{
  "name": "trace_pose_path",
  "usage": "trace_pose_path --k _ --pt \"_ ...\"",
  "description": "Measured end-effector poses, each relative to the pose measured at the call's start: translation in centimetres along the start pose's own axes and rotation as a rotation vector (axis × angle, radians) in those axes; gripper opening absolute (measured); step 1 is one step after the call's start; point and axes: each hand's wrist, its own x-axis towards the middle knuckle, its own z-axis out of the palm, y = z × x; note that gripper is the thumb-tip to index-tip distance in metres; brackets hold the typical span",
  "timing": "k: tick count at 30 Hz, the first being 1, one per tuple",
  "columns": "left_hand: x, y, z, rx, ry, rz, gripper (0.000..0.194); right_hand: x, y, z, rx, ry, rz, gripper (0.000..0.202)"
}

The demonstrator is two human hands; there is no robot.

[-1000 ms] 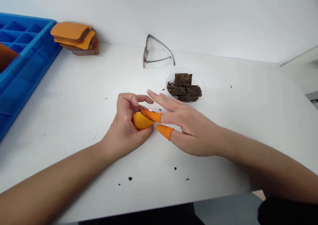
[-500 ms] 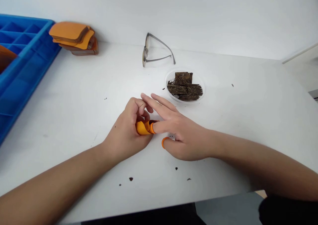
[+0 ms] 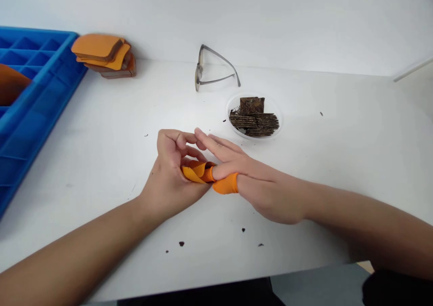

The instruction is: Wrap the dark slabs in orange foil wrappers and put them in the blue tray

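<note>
White table (image 3: 101, 130) against a plain white wall (image 3: 270, 22).

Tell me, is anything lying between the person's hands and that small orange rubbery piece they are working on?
Nothing visible does. The left hand already pinches the crumpled orange rubber piece, and the right hand, wearing an orange rubber finger cot, touches it directly.

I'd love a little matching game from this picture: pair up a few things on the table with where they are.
Things:
1. eyeglasses
2. blue tray
3. dish of brown squares
4. orange finger cot

Places:
a. on the right hand's thumb
b. far left edge
c. by the back wall, centre
d. just beyond the hands, to the right

Pairs: 1-c, 2-b, 3-d, 4-a
</note>
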Motion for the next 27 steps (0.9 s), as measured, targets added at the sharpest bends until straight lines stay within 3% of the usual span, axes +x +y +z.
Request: trace_pose_path --k 10,18,27 --pt "-0.1 0.2 -0.1 -0.067 0.008 -0.033 0.059 0.1 0.5 0.6 0.24 0.051 -0.008 0.042" --pt "0.5 0.6 -0.4 -0.202 -0.037 -0.022 0.052 -0.1 -0.1 1.1 0.143 0.064 -0.073 0.041" --pt "1.2 0.1 -0.4 -0.257 0.012 0.009 0.052 0.1 0.5 0.7 0.104 0.075 -0.08 0.031"
